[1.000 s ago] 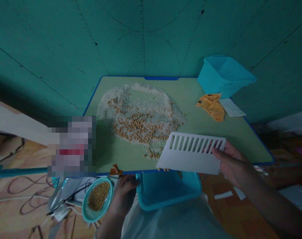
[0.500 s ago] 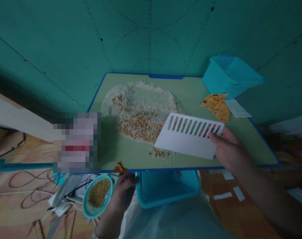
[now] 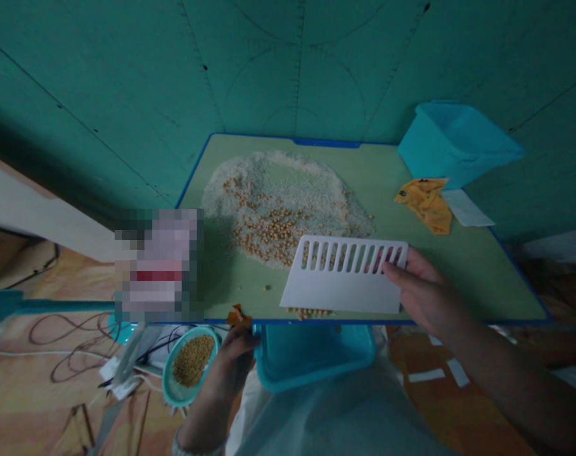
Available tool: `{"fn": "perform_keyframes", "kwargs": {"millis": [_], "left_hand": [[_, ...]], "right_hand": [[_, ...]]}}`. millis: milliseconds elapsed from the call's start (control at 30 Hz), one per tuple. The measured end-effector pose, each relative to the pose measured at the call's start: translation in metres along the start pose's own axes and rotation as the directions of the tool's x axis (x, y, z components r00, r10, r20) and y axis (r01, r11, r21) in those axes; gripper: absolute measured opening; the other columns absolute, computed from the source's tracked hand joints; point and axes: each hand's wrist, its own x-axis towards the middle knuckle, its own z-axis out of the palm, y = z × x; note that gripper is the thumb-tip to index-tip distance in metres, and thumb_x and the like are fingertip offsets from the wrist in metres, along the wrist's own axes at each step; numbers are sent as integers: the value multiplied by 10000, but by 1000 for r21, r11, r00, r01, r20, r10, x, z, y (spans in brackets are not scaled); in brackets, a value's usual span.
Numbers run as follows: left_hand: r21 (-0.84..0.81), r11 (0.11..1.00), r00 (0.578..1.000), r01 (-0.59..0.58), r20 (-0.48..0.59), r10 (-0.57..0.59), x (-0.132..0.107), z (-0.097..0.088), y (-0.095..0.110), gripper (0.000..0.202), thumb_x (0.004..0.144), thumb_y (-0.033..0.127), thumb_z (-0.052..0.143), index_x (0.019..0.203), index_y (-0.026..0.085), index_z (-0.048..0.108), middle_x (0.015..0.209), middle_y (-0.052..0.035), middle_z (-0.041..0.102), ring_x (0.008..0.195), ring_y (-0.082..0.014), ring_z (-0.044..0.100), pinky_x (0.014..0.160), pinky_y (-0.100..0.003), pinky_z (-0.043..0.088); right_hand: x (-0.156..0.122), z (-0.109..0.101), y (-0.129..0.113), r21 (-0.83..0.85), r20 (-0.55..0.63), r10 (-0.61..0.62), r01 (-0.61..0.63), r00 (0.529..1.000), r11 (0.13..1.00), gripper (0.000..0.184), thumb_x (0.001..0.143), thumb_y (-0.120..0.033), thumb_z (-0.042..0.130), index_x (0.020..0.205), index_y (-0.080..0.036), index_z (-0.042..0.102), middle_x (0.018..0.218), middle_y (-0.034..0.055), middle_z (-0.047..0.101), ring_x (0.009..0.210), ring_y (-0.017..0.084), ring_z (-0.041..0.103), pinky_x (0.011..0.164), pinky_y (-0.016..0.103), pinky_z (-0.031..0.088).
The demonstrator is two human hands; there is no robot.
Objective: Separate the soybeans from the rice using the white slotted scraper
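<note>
My right hand (image 3: pixel 423 288) grips the right end of a white slotted plastic scraper (image 3: pixel 339 290), its slots along the upper side. The scraper lies low over the table near the front edge, with a few yellow beans (image 3: pixel 311 313) showing along its lower side. Beyond it spreads a layer of white rice-like grains (image 3: pixel 292 171) with soybean-like yellow beans (image 3: pixel 268 228) mixed in. Below the front edge, my left hand (image 3: pixel 237 351) is closed on the left rim of a blue plastic basin (image 3: pixel 316 361), held at my lap.
A blue bin (image 3: pixel 454 145) stands at the table's (image 3: pixel 497 285) back right, beside a yellow cloth (image 3: pixel 428 206) and a white paper (image 3: pixel 468 208). A bowl of grain (image 3: pixel 192 361) is at lower left. An orange scrap (image 3: pixel 239 315) lies at the front edge. Cables cross the floor.
The scraper has come toward the front edge and slightly left in my right hand, bringing beans and grains along. My left hand still holds the basin; the view has shifted slightly.
</note>
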Motion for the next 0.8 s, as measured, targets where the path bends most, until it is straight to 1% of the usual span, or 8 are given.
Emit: {"fn": "perform_keyframes", "kwargs": {"millis": [100, 233, 300, 400, 533, 667, 800], "left_hand": [[7, 1000, 1000, -4, -5, 4, 1, -1, -1, 72, 583, 147, 624, 564, 177, 687, 482, 6, 638, 557, -208, 610, 646, -332, 462], [11, 1000, 999, -21, -34, 22, 0, -2, -4, 113, 590, 117, 621, 521, 196, 663, 471, 31, 617, 471, -153, 547, 566, -292, 435], [15, 1000, 999, -25, -45, 25, 1, -2, -4, 119, 596, 112, 619, 538, 198, 679, 474, 32, 618, 456, -143, 529, 544, -283, 424], [23, 1000, 999, -20, -35, 20, 1, -1, -4, 98, 583, 127, 627, 534, 190, 683, 478, 22, 626, 467, -150, 533, 567, -292, 433], [32, 999, 1000, 4, -10, -3, 0, -1, -3, 69, 574, 156, 625, 555, 181, 687, 503, -1, 652, 524, -186, 579, 603, -312, 445], [31, 999, 1000, 11, -6, -11, 1, -3, -2, 86, 578, 157, 613, 583, 177, 697, 519, -6, 662, 537, -196, 596, 597, -313, 439], [23, 1000, 1000, -17, -16, 17, 1, -7, 1, 77, 555, 138, 626, 514, 185, 672, 469, 20, 633, 457, -144, 539, 523, -269, 407]], "right_hand": [[-2, -1, 2, 15, 12, 10, -10, 1000, 1000, 215, 760, -244, 629, 968, -261, 578, 891, 2, 692, 832, 219, 643, 736, 365, 494], [-6, 1, 3, 29, 22, 33, -34, 999, 999, 204, 753, -258, 644, 945, -246, 578, 847, 10, 696, 763, 217, 653, 703, 367, 500], [-8, 2, 3, 29, 15, 44, -44, 999, 999, 192, 750, -266, 650, 925, -231, 580, 830, 13, 698, 750, 211, 653, 699, 353, 498], [-10, 4, 3, 27, 17, 41, -41, 999, 999, 184, 745, -278, 657, 905, -224, 585, 821, 10, 700, 745, 202, 652, 675, 324, 495], [-13, 1, 6, 21, 50, 56, -57, 997, 998, 206, 752, -288, 648, 940, -239, 580, 825, 18, 698, 715, 210, 650, 613, 328, 499], [-8, -1, 5, 48, 9, 15, -15, 1000, 999, 218, 721, -276, 670, 924, -250, 594, 835, 18, 692, 769, 221, 646, 659, 359, 505], [7, 6, 0, 68, -54, -88, 91, 995, 994, 240, 699, -236, 681, 925, -254, 602, 826, 3, 679, 758, 196, 635, 685, 345, 496]]}}
